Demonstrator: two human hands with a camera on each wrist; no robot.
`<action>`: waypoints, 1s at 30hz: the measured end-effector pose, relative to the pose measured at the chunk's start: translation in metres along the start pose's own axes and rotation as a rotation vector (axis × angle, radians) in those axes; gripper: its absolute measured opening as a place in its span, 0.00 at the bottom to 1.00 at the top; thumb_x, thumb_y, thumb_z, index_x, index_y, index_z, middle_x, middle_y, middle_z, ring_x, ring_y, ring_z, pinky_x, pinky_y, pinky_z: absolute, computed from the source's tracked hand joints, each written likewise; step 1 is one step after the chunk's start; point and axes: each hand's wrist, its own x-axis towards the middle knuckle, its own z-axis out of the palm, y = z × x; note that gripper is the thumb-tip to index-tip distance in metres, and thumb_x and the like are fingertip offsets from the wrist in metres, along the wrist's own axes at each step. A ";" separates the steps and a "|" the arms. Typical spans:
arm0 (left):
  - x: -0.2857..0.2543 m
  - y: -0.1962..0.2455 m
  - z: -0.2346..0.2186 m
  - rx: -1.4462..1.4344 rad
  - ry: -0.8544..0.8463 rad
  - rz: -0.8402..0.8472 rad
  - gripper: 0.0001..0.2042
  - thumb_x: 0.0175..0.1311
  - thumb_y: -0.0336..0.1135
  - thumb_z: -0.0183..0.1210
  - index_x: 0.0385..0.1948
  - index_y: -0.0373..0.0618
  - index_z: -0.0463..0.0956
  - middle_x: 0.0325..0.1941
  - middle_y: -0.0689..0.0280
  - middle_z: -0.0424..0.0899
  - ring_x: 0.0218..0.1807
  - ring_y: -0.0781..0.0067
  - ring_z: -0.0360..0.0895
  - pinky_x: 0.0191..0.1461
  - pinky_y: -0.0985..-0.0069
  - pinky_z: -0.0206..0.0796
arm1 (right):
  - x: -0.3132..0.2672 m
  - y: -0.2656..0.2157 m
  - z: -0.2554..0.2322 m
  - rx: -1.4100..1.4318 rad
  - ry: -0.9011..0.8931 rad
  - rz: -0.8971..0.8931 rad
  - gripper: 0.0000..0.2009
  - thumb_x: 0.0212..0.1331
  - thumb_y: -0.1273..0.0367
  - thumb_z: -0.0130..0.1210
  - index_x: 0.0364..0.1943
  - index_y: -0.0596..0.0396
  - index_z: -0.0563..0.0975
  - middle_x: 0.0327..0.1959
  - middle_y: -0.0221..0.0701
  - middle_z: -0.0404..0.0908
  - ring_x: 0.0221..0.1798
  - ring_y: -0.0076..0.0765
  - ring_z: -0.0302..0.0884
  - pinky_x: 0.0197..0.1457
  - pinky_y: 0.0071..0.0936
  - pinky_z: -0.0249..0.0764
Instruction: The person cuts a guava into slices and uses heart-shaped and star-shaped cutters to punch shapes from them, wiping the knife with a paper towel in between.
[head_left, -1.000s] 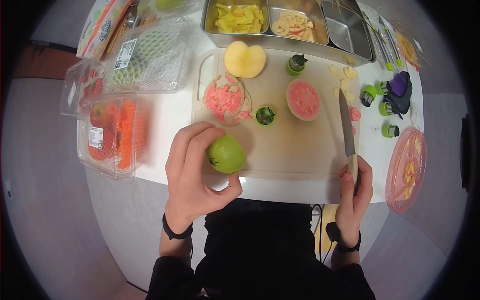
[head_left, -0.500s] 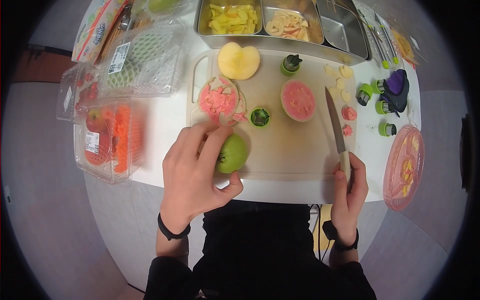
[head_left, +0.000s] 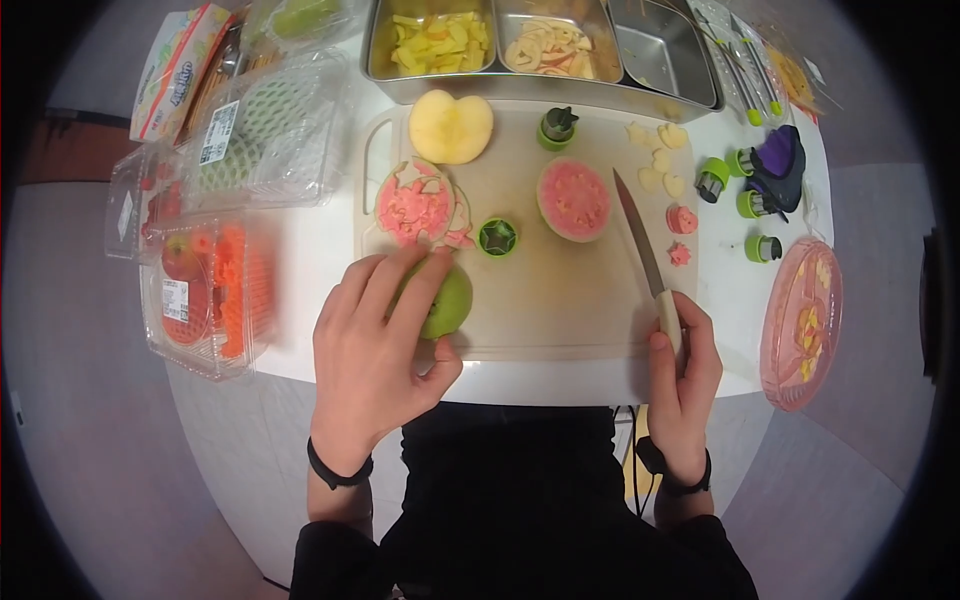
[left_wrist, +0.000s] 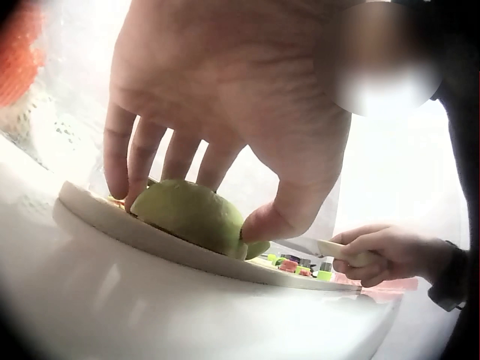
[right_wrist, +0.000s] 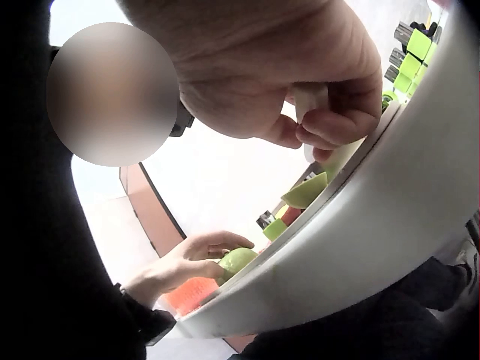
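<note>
My left hand (head_left: 375, 345) grips a green guava half (head_left: 452, 303), thumb on the near side and fingers over the far side. In the left wrist view the guava half (left_wrist: 191, 214) sits on the cutting board (left_wrist: 150, 232), rounded skin up. My right hand (head_left: 685, 365) holds a knife by its pale handle (head_left: 669, 318); the blade (head_left: 640, 235) points away over the board's right part. Another guava half (head_left: 574, 198), pink flesh up, lies between the hands farther back. Beside the left fingertips is a cut-out pink guava slice (head_left: 412, 205) with scraps.
A peeled pale fruit piece (head_left: 450, 127), green-rimmed cutters (head_left: 498, 238) and small cut shapes (head_left: 680, 220) lie on the board. Behind it stands a steel tray (head_left: 545, 88) with fruit pieces. Clear plastic boxes (head_left: 205, 290) are at left, a pink plate (head_left: 803, 325) at right.
The guava half has been lowered and turned skin up on the board, with my left hand reaching farther over it. The knife has shifted left, away from the small cut shapes.
</note>
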 end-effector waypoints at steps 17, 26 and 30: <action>0.014 0.024 -0.021 -0.018 0.034 -0.068 0.29 0.53 0.30 0.75 0.61 0.43 0.82 0.57 0.56 0.87 0.56 0.49 0.84 0.58 0.60 0.78 | 0.002 0.002 -0.006 0.011 -0.002 -0.042 0.18 0.75 0.76 0.53 0.66 0.66 0.75 0.56 0.46 0.84 0.56 0.47 0.85 0.64 0.35 0.76; 0.062 0.033 -0.009 0.076 -0.075 0.035 0.18 0.55 0.32 0.75 0.48 0.46 0.83 0.44 0.63 0.85 0.46 0.55 0.85 0.44 0.60 0.78 | 0.004 0.002 -0.007 0.021 -0.030 -0.038 0.18 0.75 0.76 0.53 0.65 0.67 0.75 0.56 0.47 0.84 0.56 0.47 0.85 0.64 0.35 0.76; 0.073 0.028 0.002 0.192 -0.096 0.107 0.15 0.58 0.31 0.72 0.46 0.47 0.81 0.41 0.63 0.83 0.44 0.54 0.84 0.42 0.58 0.78 | 0.003 0.002 -0.009 0.002 -0.023 -0.041 0.17 0.75 0.76 0.53 0.65 0.66 0.75 0.54 0.47 0.85 0.56 0.48 0.85 0.63 0.35 0.77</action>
